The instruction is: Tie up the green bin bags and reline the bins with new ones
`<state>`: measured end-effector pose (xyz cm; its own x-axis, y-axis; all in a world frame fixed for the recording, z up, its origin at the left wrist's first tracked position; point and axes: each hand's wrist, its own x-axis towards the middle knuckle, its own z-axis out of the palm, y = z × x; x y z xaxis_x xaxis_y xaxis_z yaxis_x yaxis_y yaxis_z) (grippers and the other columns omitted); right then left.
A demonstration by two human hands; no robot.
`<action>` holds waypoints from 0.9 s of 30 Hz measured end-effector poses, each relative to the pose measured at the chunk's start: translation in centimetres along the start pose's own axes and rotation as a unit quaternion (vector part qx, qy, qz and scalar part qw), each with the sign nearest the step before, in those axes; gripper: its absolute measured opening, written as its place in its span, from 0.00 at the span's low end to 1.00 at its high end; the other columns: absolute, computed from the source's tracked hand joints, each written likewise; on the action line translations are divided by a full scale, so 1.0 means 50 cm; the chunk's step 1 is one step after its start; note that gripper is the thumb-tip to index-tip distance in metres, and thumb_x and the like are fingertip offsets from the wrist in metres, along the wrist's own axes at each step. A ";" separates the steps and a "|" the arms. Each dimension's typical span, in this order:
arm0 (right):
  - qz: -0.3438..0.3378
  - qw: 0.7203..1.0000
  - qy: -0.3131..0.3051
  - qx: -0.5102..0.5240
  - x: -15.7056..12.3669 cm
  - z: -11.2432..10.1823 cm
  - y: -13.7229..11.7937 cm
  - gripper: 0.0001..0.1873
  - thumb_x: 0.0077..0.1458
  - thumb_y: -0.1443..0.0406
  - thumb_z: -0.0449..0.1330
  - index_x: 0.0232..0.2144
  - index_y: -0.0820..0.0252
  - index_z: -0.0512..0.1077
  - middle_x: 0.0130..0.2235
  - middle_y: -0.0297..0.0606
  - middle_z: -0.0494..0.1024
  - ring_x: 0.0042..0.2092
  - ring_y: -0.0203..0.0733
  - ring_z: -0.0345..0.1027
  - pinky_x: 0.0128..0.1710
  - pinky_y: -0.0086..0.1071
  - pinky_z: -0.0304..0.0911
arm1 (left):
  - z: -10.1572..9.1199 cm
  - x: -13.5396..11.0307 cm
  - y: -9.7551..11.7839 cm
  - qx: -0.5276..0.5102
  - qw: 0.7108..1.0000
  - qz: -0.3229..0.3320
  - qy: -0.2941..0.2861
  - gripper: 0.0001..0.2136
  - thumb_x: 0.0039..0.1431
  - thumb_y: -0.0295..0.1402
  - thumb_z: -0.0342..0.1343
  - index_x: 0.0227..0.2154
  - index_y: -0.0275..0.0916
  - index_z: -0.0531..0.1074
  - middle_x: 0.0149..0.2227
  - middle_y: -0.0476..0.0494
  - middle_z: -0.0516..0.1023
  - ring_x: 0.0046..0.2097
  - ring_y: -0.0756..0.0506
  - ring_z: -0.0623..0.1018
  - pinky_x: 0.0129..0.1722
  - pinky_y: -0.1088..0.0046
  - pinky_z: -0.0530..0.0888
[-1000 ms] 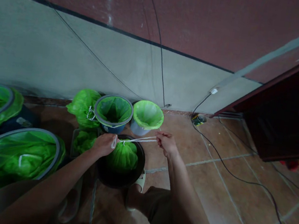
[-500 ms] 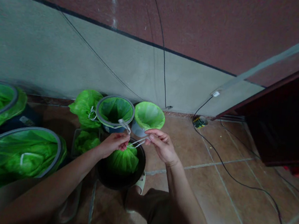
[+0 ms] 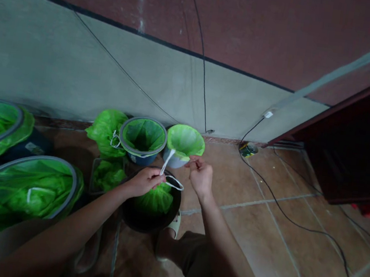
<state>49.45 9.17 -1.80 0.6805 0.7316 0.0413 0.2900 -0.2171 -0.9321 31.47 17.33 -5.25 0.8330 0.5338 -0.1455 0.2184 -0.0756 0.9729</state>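
Note:
A green plastic bag (image 3: 152, 201) with a gathered top sits inside a dark round bin (image 3: 144, 225) between my feet. My left hand (image 3: 145, 181) is closed on its white drawstring (image 3: 175, 182) above the bag. One end of the string sticks up from those fingers, and a loop reaches out to the right. My right hand (image 3: 199, 176) is just beyond the loop, apart from it. Its fingers are curled and pinched together, and I cannot make out whether something small is between them.
Behind the hands stand a white bin (image 3: 184, 142) and a blue bin (image 3: 142, 137), both lined in green. A tied green bag (image 3: 106, 130) leans beside them. Larger lined bins (image 3: 72, 187) stand on the left. A can (image 3: 248, 150) and a black cable (image 3: 273, 214) lie right.
My right hand has let go of the drawstring loop and moved slightly up and right. My left hand keeps hold of the string, a little lower, with its end now pointing upward.

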 end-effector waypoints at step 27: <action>0.072 0.950 -0.298 -0.052 -0.033 0.064 0.041 0.05 0.51 0.65 0.60 0.31 0.61 0.75 0.26 0.31 0.74 0.23 0.29 0.61 0.23 0.24 0.58 | -0.019 0.009 -0.018 0.014 0.994 -0.012 0.109 0.02 0.43 0.28 0.58 0.23 0.36 0.74 0.22 0.51 0.74 0.26 0.51 0.72 0.30 0.75 0.67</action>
<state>46.77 9.56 -4.91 0.2246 0.9192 -0.3234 0.3096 -0.3820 -0.8708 31.18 18.44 -6.02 0.6988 0.7046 -0.1235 0.2535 -0.0825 0.9638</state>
